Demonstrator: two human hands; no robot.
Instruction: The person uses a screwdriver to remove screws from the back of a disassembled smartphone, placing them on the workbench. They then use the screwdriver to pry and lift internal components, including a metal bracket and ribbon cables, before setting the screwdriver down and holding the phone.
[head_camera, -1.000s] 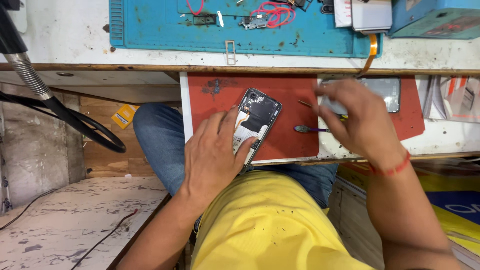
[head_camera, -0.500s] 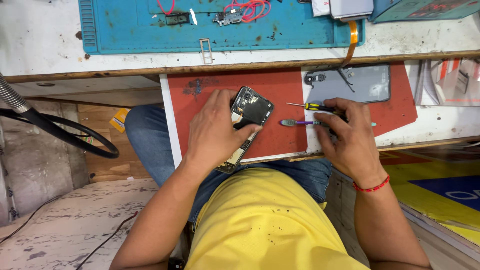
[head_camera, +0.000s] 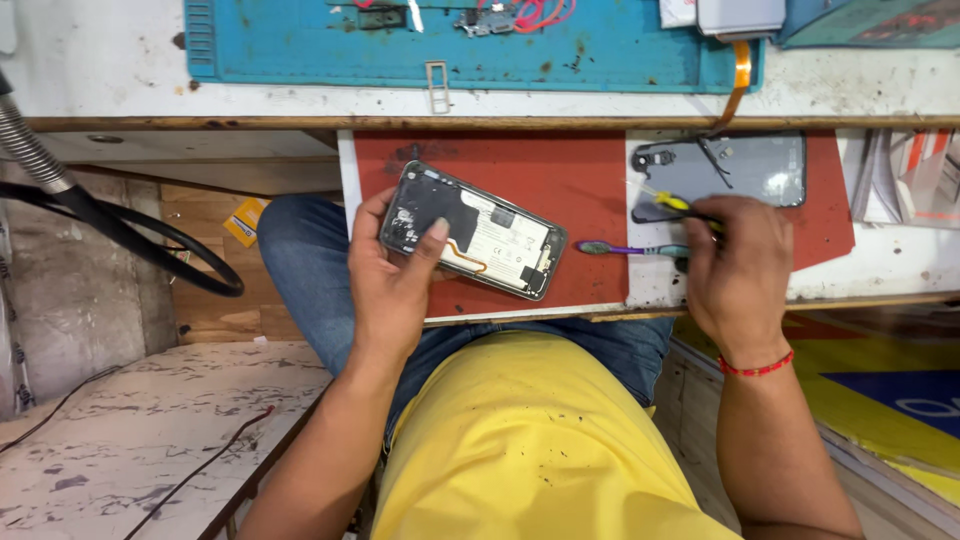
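My left hand (head_camera: 392, 283) grips an opened smartphone (head_camera: 478, 231) by its left end, thumb pressed on the dark upper part; the white battery and an orange flex cable show inside. It rests on a red mat (head_camera: 560, 180). My right hand (head_camera: 735, 265) closes on a yellow-handled screwdriver (head_camera: 672, 204), just right of the phone. A purple-handled tool (head_camera: 625, 248) lies on the mat between the phone and my right hand. A grey back cover (head_camera: 750, 168) lies above my right hand.
A blue work mat (head_camera: 560, 50) with small parts and red wires covers the bench behind. An orange ribbon cable (head_camera: 738, 80) hangs over its edge. A black flexible hose (head_camera: 90, 215) arcs at the left. Papers (head_camera: 900, 170) sit at the far right.
My left hand turned the phone from nearly upright to lying slantwise on the red mat. My right hand came down from the grey cover and closed on the yellow screwdriver.
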